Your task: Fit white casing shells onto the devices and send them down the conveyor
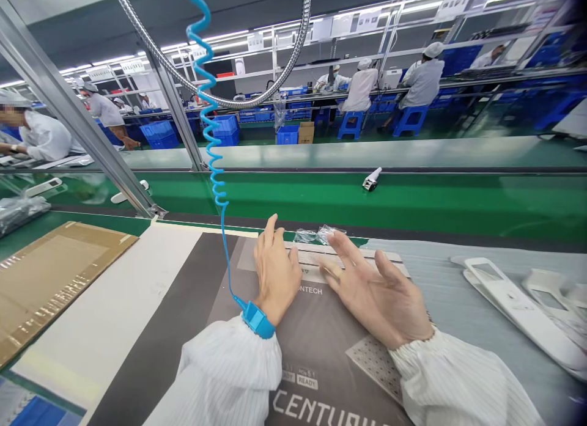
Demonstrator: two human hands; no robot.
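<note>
Closest to my view are the white sleeves at the bottom, and between them the near part of a dark grey printed cardboard sheet, the piece I have under both hands. It lies flat on the table, matte, with large pale lettering of which I can read "CENTUR", small "READY" badges above that, a patterned grey panel by the right cuff, and "ONTECH" beneath a paler striped band along the far end. My left hand is over its middle, back of the hand up and fingers reaching forward; that grip is open and holds nothing, though I can't tell whether it touches the print. My right hand has its grip wide open and empty, palm turned inward, fingers spread and slightly blurred. A blue wrist strap circles the left wrist, its cord running up into a coil. Crumpled clear plastic sits just beyond the sheet's far edge; white paper and brown cardboard lie to the left, long white plastic parts to the right.
</note>
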